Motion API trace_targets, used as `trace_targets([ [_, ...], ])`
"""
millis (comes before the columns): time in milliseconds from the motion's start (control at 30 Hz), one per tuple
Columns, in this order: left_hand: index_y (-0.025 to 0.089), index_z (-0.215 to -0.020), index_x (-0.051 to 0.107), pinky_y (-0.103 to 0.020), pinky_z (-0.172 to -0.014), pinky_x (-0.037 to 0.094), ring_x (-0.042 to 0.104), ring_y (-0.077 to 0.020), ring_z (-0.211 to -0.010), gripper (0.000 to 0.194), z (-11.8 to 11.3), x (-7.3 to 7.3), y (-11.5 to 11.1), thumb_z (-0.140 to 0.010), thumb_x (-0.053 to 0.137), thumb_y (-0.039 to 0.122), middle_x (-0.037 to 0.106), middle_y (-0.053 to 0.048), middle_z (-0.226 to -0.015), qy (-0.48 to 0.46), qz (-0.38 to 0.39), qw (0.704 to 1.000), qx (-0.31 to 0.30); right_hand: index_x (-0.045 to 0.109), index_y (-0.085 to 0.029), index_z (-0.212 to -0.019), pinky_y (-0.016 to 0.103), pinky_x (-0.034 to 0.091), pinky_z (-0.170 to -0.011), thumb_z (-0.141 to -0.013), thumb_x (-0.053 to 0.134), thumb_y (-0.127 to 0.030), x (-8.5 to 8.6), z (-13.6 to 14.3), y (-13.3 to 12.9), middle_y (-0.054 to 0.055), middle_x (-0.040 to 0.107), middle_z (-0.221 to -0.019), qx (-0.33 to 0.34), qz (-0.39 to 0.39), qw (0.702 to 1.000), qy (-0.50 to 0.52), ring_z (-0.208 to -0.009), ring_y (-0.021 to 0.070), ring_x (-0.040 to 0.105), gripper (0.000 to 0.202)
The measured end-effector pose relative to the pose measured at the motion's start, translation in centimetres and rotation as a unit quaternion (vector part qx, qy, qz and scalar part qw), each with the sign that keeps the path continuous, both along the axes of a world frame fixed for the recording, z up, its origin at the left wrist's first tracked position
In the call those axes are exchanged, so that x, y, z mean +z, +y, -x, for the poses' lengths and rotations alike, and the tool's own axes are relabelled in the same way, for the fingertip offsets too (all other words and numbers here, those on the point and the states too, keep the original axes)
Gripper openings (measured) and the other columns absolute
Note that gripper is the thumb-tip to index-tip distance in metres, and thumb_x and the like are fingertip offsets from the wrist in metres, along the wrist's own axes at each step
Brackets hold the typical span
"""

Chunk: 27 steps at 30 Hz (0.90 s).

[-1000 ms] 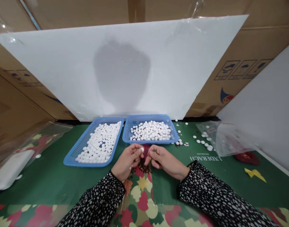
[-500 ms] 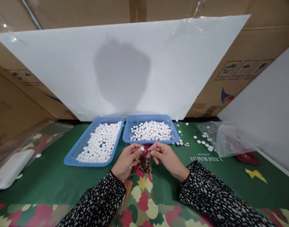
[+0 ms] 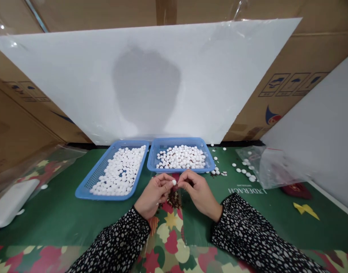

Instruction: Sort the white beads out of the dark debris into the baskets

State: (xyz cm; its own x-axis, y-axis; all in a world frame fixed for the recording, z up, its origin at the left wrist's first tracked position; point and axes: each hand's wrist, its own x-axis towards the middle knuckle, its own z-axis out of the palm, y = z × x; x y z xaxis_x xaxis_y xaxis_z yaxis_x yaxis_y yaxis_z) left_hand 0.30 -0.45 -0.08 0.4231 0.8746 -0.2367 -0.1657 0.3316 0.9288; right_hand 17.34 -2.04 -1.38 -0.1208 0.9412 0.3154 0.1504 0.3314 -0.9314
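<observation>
White round piece (image 3: 174, 182) is in your left hand (image 3: 153, 192), pinched between thumb and index fingers, above the dark crumbs (image 3: 174, 200) on the counter (image 3: 63, 216). Your right hand (image 3: 201, 192) has fingers bunched at its edge; can't tell if they grip anything. Near basket (image 3: 162, 145) sits just beyond both hands. Handling, my guess: very light, stiff, smooth enough to skid, may chip. Take it by opposite rims, fingertips only, light squeeze, so the faces stay in view.
</observation>
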Motion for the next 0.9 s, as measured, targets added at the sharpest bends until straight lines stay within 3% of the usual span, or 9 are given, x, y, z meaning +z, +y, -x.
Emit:
trace_targets([
  [200, 0.017, -0.077, 0.051, -0.015, -0.035, 0.011, 0.023, 0.0008, -0.037, 0.030, -0.2, -0.6, -0.1, -0.076, 0.072, 0.037, 0.057, 0.004, -0.065, -0.016, 0.001, 1.000, -0.003, 0.055, -0.022, -0.076, 0.028, 0.039, -0.066, -0.091, 0.053, -0.021, -0.1, 0.5, -0.2, 0.001, 0.057, -0.075, 0.000, -0.024, 0.999, -0.039, -0.070, 0.0175, 0.053, 0.015],
  [633, 0.017, -0.072, 0.046, -0.013, -0.034, 0.011, 0.025, -0.0002, -0.039, 0.035, -0.2, -1.0, -0.3, -0.075, 0.074, 0.037, 0.061, 0.001, -0.065, -0.031, 0.026, 0.999, 0.010, 0.045, -0.023, -0.084, 0.026, 0.041, -0.063, -0.093, 0.050, -0.025, -1.2, 1.2, -0.2, -0.002, 0.056, -0.072, 0.013, 0.009, 1.000, -0.015, -0.066, 0.0163, 0.057, 0.011],
  [900, 0.017, -0.071, 0.045, -0.015, -0.037, 0.011, 0.025, -0.0003, -0.039, 0.036, -0.3, -0.6, -0.6, -0.075, 0.073, 0.039, 0.065, -0.001, -0.067, 0.006, 0.009, 1.000, 0.016, 0.044, -0.022, -0.080, 0.025, 0.037, -0.060, -0.095, 0.047, -0.022, -1.1, 1.3, -0.1, -0.002, 0.053, -0.071, 0.013, -0.043, 0.998, -0.046, -0.064, 0.0140, 0.050, 0.016],
])
